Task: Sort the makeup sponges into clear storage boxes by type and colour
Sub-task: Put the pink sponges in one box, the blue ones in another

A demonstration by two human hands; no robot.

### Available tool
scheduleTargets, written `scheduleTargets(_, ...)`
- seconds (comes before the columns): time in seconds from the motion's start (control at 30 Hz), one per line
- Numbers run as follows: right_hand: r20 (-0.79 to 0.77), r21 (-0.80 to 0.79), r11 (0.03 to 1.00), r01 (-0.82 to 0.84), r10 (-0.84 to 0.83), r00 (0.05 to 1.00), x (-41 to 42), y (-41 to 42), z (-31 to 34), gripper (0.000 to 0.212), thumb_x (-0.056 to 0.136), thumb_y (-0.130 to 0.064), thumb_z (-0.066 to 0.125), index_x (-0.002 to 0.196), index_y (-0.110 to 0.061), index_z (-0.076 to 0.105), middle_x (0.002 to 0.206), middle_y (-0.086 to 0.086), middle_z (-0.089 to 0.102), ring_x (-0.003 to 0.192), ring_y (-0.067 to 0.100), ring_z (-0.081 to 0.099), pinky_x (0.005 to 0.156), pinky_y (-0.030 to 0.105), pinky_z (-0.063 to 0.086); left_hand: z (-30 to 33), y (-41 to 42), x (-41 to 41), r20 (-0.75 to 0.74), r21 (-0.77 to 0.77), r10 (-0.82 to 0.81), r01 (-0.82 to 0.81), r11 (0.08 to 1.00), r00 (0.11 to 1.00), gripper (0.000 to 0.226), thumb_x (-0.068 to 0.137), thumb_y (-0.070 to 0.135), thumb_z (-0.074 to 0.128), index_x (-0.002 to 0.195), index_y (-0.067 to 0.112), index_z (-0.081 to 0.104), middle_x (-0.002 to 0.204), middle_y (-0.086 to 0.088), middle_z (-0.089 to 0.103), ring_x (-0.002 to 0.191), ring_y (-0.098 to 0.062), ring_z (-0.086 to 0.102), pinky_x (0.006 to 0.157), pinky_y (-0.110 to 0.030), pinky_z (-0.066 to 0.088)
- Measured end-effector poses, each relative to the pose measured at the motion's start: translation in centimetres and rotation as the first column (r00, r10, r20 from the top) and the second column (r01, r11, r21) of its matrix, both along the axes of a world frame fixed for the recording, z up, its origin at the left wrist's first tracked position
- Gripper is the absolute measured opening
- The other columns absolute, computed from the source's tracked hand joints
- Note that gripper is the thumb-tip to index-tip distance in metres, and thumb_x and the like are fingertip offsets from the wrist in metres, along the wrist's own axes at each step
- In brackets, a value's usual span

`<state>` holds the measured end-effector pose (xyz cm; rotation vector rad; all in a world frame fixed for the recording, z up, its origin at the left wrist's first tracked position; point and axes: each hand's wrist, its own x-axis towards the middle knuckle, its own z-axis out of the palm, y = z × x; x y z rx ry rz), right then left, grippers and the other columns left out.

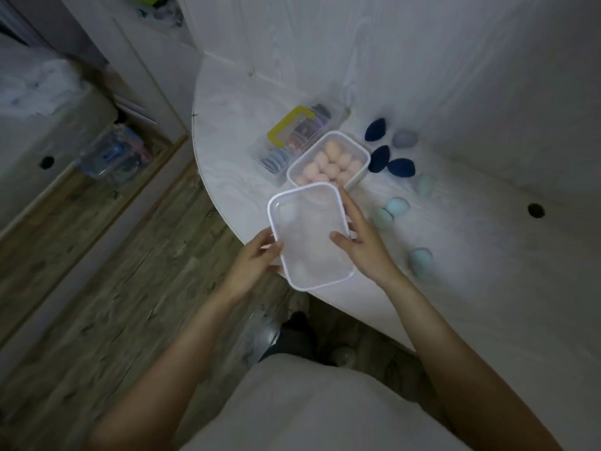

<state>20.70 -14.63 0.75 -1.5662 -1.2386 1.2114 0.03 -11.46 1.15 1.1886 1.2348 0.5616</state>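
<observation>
I hold a clear lid [310, 237] with a white rim over the table's front edge. My left hand [257, 258] grips its left edge. My right hand [359, 237] holds its right edge, thumb on top. Just behind it stands a clear box [357, 151] full of peach egg-shaped sponges [328, 162], uncovered. To the right on the table lie three navy sponges [380, 157], a lilac-grey one [404, 138] and several pale teal ones [396, 206].
A second clear box [270, 148] with a yellow-framed lid [291, 125] holds flat puffs in purple and blue, behind the peach box. The white round table [471, 255] meets a wall on the right. On the wooden floor at left sits a clear bin [113, 154].
</observation>
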Motion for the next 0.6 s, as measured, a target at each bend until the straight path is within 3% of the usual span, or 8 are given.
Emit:
scheduleTargets(0.07,0.089,-0.018,0.999,-0.037,0.039,0.995,0.5,-0.9,-0.6,0.069,0.09,-0.009,0.057,0.146,-0.032,0.023,0.147,-0.009,0.036,0.132,0.011,0.037,0.108,0.044,0.037,-1.4,-1.2,0.0,0.018,-0.104,-0.006,0.008,0.995,1.0,0.027,0.094,0.011,0.053,0.119,0.002,0.052,0.108,-0.014,0.06,0.08,-0.015,0.067,0.063,-0.023,0.055)
scheduleTargets(0.17,0.325,-0.037,0.997,-0.063,0.071,0.943,0.3,-1.9,-1.1,0.068,0.09,-0.025,0.06,0.147,-0.026,0.023,0.149,0.002,0.032,0.134,0.019,0.033,0.11,0.044,0.033,-2.9,-2.3,0.8,0.012,-0.213,0.07,-0.066,0.975,0.997,0.022,0.091,0.008,0.056,0.109,-0.003,0.048,0.089,-0.012,0.06,0.065,-0.012,0.067,0.059,-0.023,0.056)
scheduleTargets(0.2,0.437,-0.082,0.99,-0.115,0.14,0.889,-0.1,-2.3,-1.2,0.072,0.088,-0.038,0.061,0.147,-0.027,0.021,0.152,0.005,0.024,0.137,0.024,0.026,0.111,0.045,0.028,-3.3,-2.4,1.1,0.016,-0.239,0.101,-0.094,0.967,0.995,0.021,0.091,0.008,0.057,0.107,-0.002,0.048,0.083,-0.011,0.061,0.062,-0.013,0.067,0.059,-0.023,0.056)
scheduleTargets(0.3,0.678,-0.327,0.906,-0.27,0.424,0.6,-1.3,-3.1,-1.3,0.097,0.073,-0.069,0.058,0.148,-0.036,0.007,0.156,0.01,-0.016,0.141,0.036,-0.006,0.113,0.054,0.011,-4.0,-2.2,1.4,0.022,-0.271,0.153,-0.142,0.952,0.988,0.022,0.089,0.014,0.062,0.102,0.0,0.051,0.079,-0.013,0.064,0.067,-0.021,0.066,0.064,-0.028,0.058)
scheduleTargets(0.43,0.809,-0.343,0.9,-0.269,0.429,0.403,-3.0,-3.5,-2.1,0.111,0.068,-0.068,0.064,0.148,-0.033,-0.005,0.151,0.019,-0.026,0.139,0.046,-0.009,0.11,0.058,0.013,-5.1,-1.7,0.9,-0.069,-0.239,0.156,-0.168,0.956,0.985,0.025,0.084,0.021,0.069,0.092,0.002,0.054,0.092,-0.019,0.062,0.078,-0.025,0.066,0.069,-0.033,0.059)
scheduleTargets(0.53,0.839,-0.296,0.917,-0.267,0.383,0.386,-3.2,-3.3,-2.2,0.101,0.072,-0.061,0.065,0.147,-0.034,0.003,0.152,0.019,-0.023,0.138,0.046,-0.002,0.107,0.056,0.019,-5.1,-1.3,0.9,-0.098,-0.19,0.19,-0.205,0.96,0.977,0.026,0.082,0.02,0.071,0.091,0.004,0.052,0.097,-0.021,0.059,0.081,-0.026,0.065,0.063,-0.029,0.059)
scheduleTargets(0.6,0.771,-0.289,0.91,-0.298,0.406,0.49,-2.4,-3.2,-2.2,0.099,0.071,-0.058,0.067,0.146,-0.038,0.006,0.153,0.015,-0.023,0.139,0.043,-0.005,0.108,0.055,0.017,-4.9,-1.2,0.8,-0.057,-0.188,0.187,-0.195,0.963,0.981,0.035,0.081,0.027,0.071,0.1,0.004,0.052,0.105,-0.015,0.06,0.086,-0.022,0.065,0.062,-0.027,0.057)
